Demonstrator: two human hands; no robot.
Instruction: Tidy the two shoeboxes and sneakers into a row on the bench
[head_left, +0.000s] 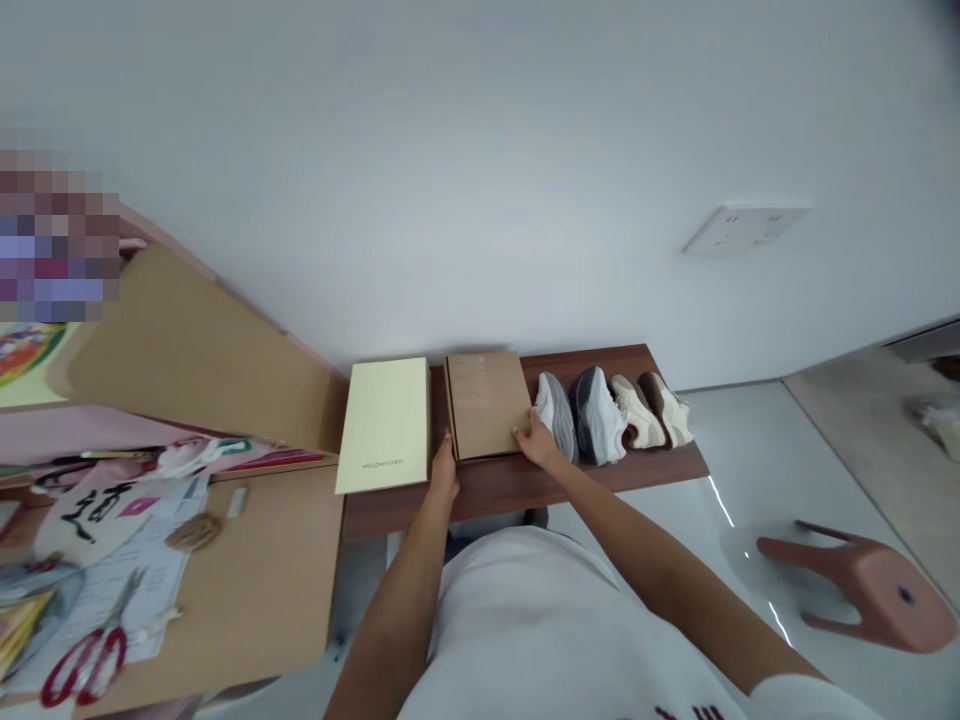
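Observation:
A flat kraft cardboard box [487, 402] lies on a dark wood shelf [487, 495]. My left hand [444, 470] presses its fingers against the box's left edge near the lower corner. My right hand [538, 440] grips the lower right corner, so the box sits between both hands. To the left stands a pale yellow box [384, 425] printed with "MEIZHIYUAN". Right of the cardboard box, a row of sneakers [611, 415] in white, grey and beige nearly touches my right hand. The box's underside is hidden.
A tan wooden desk [277, 560] at left holds papers [127, 580], red-handled scissors [84, 665] and a twine ball [195, 532]. A white wall rises behind the shelf. A pink stool [862, 590] stands on the shiny floor at right.

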